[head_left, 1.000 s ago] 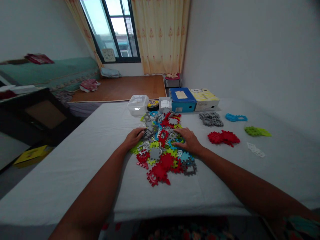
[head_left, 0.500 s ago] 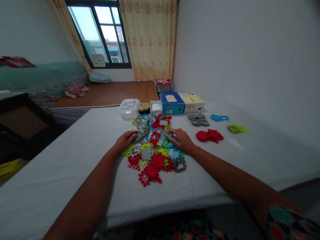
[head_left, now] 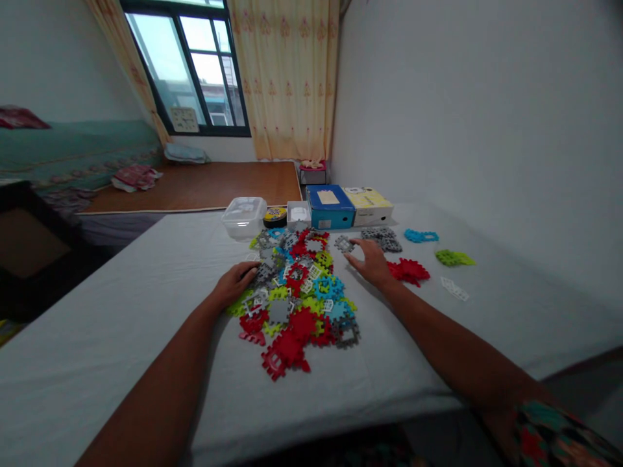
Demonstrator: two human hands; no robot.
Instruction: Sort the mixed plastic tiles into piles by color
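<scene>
A mixed heap of red, grey, blue, green and white interlocking plastic tiles [head_left: 302, 295] lies on the white-covered table [head_left: 121, 311] in front of me. My left hand [head_left: 237, 281] rests on the heap's left edge, fingers lying loosely over grey tiles. My right hand [head_left: 372, 261] is off the heap's right side and pinches a single grey tile [head_left: 344, 244] at its fingertips, close to a sorted grey stack [head_left: 385, 238]. Sorted groups lie to the right: red [head_left: 411, 271], blue [head_left: 421, 235], green [head_left: 454, 258], white [head_left: 455, 289].
At the table's far edge stand a clear plastic container [head_left: 243, 217], a round tin [head_left: 275, 215], a small white box [head_left: 298, 214], a blue box [head_left: 329, 206] and a yellow box [head_left: 367, 202]. A wall runs along the right. Beyond are a wooden platform and a window.
My right hand has left the heap and moved right and away with a grey tile, toward the grey stack. The left hand stays on the heap's left edge. My view has shifted right.
</scene>
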